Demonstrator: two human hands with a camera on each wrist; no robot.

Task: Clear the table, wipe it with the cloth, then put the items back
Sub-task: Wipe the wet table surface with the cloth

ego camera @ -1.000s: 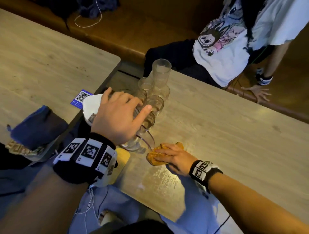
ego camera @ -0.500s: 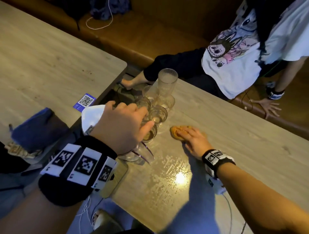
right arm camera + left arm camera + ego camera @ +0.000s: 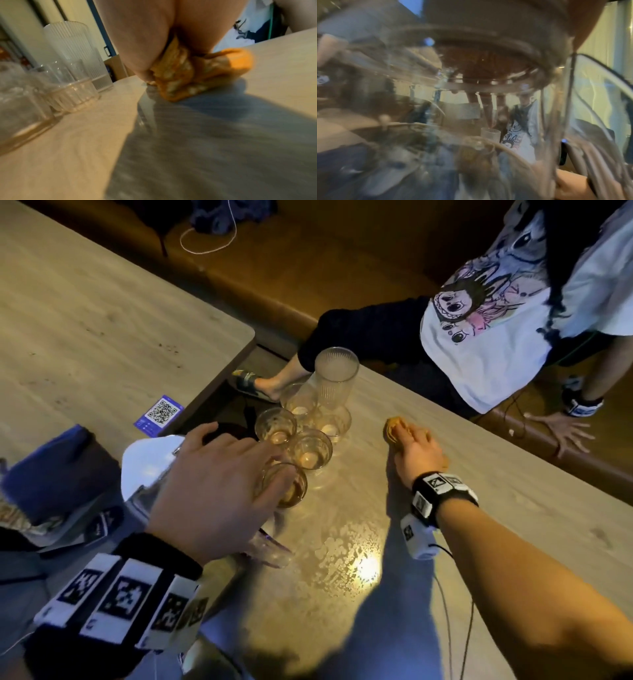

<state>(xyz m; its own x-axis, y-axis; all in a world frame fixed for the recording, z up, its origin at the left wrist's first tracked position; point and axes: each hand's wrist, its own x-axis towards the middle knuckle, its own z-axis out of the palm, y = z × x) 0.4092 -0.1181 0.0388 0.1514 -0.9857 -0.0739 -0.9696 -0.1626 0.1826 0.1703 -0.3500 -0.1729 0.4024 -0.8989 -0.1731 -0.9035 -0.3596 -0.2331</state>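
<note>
Gripping a clear glass pitcher (image 3: 270,553) by its lid with the left hand (image 3: 209,491), fingers spread over the top. Pressing the orange cloth (image 3: 392,430) flat against the wet desk (image 3: 342,559) under the right hand (image 3: 416,451), just beside the short glasses (image 3: 310,448) and a tall ribbed glass (image 3: 335,378).

left hand (image 3: 219,491) spread over a clear jug (image 3: 270,549) at 8 o'clock; right hand (image 3: 416,453) flat on the orange cloth (image 3: 392,428) on the table (image 3: 513,508), glasses (image 3: 310,453) at 9 o'clock of it.
</note>
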